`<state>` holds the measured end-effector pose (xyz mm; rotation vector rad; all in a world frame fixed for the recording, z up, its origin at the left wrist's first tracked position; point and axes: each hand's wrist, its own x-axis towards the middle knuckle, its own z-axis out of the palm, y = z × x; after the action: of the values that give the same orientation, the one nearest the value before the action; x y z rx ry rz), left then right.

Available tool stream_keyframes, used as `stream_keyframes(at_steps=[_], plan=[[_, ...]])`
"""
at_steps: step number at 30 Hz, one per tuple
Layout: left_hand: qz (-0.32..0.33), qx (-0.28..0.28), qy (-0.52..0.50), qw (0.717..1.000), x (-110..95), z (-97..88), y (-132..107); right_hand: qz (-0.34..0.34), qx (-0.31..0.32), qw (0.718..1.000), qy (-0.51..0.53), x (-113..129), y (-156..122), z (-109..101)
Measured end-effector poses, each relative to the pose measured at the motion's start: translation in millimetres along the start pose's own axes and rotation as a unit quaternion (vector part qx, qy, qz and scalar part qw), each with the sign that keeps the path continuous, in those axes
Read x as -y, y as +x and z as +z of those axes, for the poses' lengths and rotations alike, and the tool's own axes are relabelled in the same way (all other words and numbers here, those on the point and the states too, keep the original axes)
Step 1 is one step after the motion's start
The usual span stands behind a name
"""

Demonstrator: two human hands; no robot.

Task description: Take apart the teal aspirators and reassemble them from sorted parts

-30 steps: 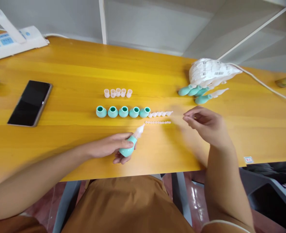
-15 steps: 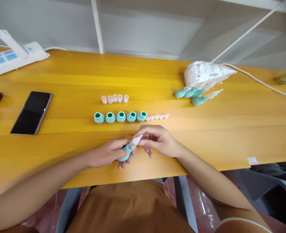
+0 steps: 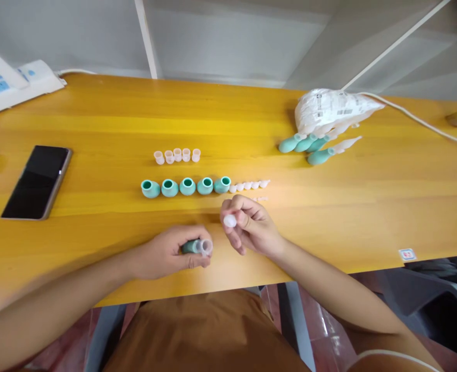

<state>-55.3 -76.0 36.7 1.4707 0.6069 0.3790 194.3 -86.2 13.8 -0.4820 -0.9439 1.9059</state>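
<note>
My left hand is closed around a teal squeeze bulb with a clear plastic connector in its mouth, open end showing. To the right of it, my right hand pinches a small white nozzle tip between thumb and fingers. The two pieces are apart. Beyond the hands stands a row of several teal bulbs, mouths up. At its right end lie several small white tips, and smaller clear pieces are partly hidden by my right hand. Several clear connectors stand behind the bulbs.
At the back right, several assembled teal nasal aspirators lie against a white plastic bag. A phone lies on the left, near a power strip. A white cable crosses the table's right side.
The white tip has come off the connector and is now in my right hand. My left hand has turned, so the connector's open end shows. The camera view has shifted slightly.
</note>
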Motion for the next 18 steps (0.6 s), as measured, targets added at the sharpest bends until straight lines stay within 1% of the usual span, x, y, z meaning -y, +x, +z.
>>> stream_keyframes(at_steps=[1, 3, 4, 6, 9, 12, 15, 18], plan=[[0.039, -0.056, 0.023, 0.997, 1, 1.1, 0, 0.0, 0.004, 1.0, -0.002, 0, 1, 0], [0.125, -0.167, 0.08, 0.975, 4, 3.3, -1, 0.014, 0.023, 0.999, -0.022, -1, 2, 2], [0.157, -0.205, 0.112, 0.96, 5, 4.2, -1, 0.021, 0.032, 0.999, -0.037, -2, 3, 3], [0.188, -0.246, 0.173, 0.935, 6, 5.5, -2, 0.033, 0.044, 0.997, -0.057, -5, 3, 7], [0.209, -0.263, 0.234, 0.912, 5, 6.4, -2, 0.049, 0.044, 0.996, -0.066, -10, 3, 10], [0.229, -0.272, 0.245, 0.902, 3, 5.4, -2, 0.048, 0.035, 0.995, -0.08, -14, 5, 8], [0.223, -0.26, 0.216, 0.914, 4, 3.0, -3, 0.019, 0.019, 0.991, -0.128, -16, 6, 6], [0.199, -0.241, 0.179, 0.933, 3, 1.4, -4, -0.005, -0.002, 0.978, -0.209, -16, 3, 8]])
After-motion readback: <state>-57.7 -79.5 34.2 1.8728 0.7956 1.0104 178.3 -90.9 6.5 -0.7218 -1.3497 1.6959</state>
